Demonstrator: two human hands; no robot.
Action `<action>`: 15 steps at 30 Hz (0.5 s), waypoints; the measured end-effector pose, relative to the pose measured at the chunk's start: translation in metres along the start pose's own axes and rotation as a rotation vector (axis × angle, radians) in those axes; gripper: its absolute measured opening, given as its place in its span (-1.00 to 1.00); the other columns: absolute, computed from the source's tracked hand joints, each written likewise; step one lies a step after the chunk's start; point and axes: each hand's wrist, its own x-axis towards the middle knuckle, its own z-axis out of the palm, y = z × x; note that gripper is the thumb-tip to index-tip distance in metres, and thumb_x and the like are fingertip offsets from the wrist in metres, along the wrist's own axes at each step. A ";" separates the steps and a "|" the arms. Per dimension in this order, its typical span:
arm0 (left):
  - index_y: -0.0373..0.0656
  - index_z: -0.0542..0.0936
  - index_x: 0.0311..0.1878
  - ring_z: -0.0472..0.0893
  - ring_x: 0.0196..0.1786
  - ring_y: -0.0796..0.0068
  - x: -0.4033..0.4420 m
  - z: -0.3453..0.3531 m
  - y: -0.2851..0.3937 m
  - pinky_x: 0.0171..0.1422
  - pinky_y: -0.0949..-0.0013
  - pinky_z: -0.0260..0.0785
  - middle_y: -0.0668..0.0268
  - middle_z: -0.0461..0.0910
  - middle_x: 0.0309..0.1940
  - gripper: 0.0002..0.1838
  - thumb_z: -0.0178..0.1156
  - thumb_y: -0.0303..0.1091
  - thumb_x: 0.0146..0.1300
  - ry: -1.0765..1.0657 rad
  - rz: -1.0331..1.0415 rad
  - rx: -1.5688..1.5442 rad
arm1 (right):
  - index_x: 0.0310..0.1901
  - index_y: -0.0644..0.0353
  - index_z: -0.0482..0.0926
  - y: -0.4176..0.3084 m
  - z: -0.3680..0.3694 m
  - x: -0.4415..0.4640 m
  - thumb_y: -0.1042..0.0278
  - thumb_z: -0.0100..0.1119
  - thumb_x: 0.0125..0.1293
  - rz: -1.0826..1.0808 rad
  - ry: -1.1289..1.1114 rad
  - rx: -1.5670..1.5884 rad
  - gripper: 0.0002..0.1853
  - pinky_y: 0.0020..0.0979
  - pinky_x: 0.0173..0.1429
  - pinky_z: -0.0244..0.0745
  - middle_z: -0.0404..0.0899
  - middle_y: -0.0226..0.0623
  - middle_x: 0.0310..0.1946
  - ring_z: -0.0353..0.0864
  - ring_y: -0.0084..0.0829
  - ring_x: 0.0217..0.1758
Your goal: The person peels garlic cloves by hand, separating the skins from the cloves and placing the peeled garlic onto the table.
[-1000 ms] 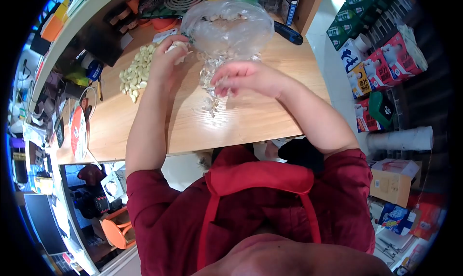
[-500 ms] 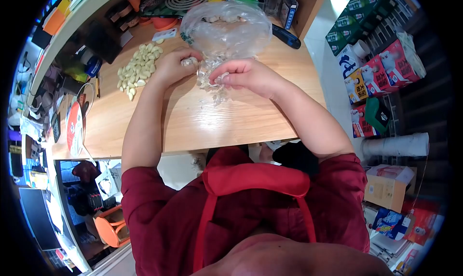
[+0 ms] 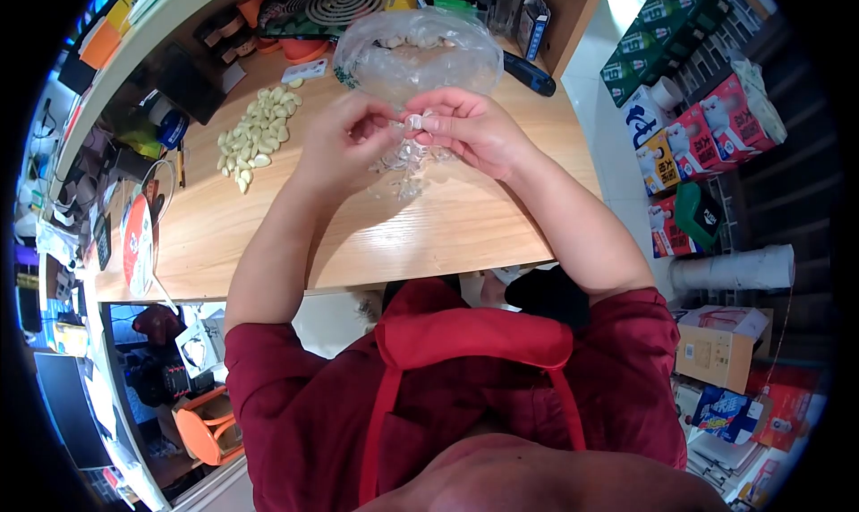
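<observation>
My left hand (image 3: 347, 143) is curled with its fingertips against a pale piece of garlic (image 3: 414, 125). From the other side my right hand (image 3: 476, 134) pinches the same piece between thumb and fingers, so the hands almost meet. Whether the left palm still holds more garlic is hidden. Papery garlic skins (image 3: 407, 165) lie on the wooden table below the hands. To the left is a pile of peeled garlic cloves (image 3: 257, 134). Just behind the hands sits a clear plastic bag (image 3: 420, 60) with whole garlic bulbs (image 3: 413, 41) inside.
A dark-handled tool (image 3: 530, 72) lies right of the bag. Mosquito coils (image 3: 349, 0), jars and a small box (image 3: 533, 27) line the table's back. A round fan-like item (image 3: 137, 243) stands at the left edge. Stacked packages (image 3: 698, 136) are on the floor at right.
My left hand has moved right, from beside the skins to meet my right hand. The right hand has risen slightly. The garlic bulb seen in the left hand is now hidden or between the fingers.
</observation>
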 end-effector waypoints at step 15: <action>-0.27 0.50 -0.19 0.48 -0.32 0.68 -0.005 0.020 -0.003 -0.25 0.61 0.35 0.37 0.49 -0.33 -0.81 0.21 -0.53 0.09 -0.007 -0.083 -0.115 | -0.24 0.25 0.44 0.008 0.002 0.000 0.58 0.18 0.11 -0.067 0.101 -0.357 -0.82 -0.56 -0.13 0.48 0.55 -0.34 -0.33 0.56 -0.57 -0.22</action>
